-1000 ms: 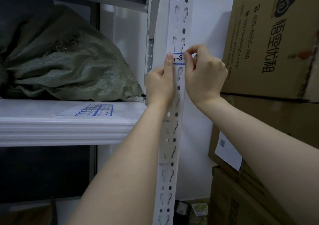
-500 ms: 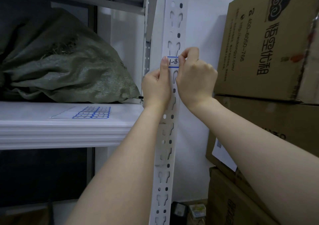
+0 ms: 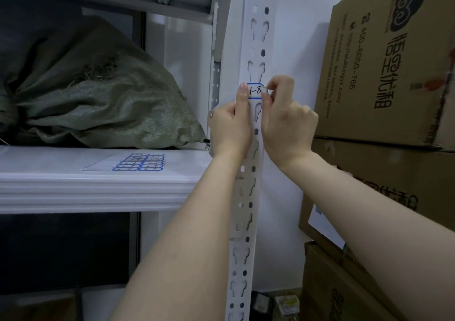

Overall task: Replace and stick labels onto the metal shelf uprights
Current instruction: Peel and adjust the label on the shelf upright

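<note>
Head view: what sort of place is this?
Most likely a storeroom or small warehouse: a slotted white metal shelf upright, printed cardboard cartons stacked beside it, and a stuffed woven sack on the shelf.

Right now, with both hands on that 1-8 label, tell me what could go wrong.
1. The right hand pinches the right edge of the label, seemingly not yet flat on the upright, while the left hand pins the left edge with its thumb; uneven pressing could crease or skew it.
2. A keyhole slot lies just below; sliding down would leave the label bridging a hole.
</note>
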Demonstrator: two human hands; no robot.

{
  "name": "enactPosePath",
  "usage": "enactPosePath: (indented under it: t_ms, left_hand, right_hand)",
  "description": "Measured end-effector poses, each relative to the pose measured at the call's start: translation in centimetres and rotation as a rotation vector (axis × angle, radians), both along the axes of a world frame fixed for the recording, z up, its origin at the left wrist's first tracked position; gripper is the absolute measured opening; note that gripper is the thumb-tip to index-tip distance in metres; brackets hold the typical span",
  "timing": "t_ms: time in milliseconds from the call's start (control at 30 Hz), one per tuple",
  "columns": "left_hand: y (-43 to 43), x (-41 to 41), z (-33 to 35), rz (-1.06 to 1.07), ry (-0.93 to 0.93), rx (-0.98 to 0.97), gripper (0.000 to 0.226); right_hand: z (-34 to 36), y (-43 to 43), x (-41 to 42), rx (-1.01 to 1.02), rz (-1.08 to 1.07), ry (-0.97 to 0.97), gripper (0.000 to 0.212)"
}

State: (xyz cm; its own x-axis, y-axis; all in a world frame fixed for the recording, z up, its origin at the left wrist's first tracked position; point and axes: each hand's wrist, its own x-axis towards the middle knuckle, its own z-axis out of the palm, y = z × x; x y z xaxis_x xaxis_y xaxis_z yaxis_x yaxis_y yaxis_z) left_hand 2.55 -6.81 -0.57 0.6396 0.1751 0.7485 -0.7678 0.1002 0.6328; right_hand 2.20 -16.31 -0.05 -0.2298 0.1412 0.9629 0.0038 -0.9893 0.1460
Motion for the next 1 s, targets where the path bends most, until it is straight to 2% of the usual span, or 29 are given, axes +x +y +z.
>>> enactPosePath:
  t_ms: [167, 333, 700, 1000]
  left_hand:
    - [-0.1, -0.2, 0.0, -0.011, -0.011, -0.013, 0.062]
    - [-0.1, -0.1, 0.0, -0.026, -0.031, -0.014, 0.062]
    - [-0.2, 0.7, 0.2, -0.016, -0.006, -0.026, 0.063]
    - [0.7, 0.9, 1.0, 0.059, 0.039, 0.119, 0.056]
  right_hand:
    - [-0.1, 0.1, -0.1, 0.034, 0.066, 0.027, 0.014]
    - [0.1, 0.5, -0.3, 0.105, 0.125, 0.058, 0.031]
    - [1.4, 1.2, -0.4, 0.162, 0.068, 0.014, 0.017]
    - [1.7, 1.2, -0.1, 0.168, 0.006, 0.032, 0.015]
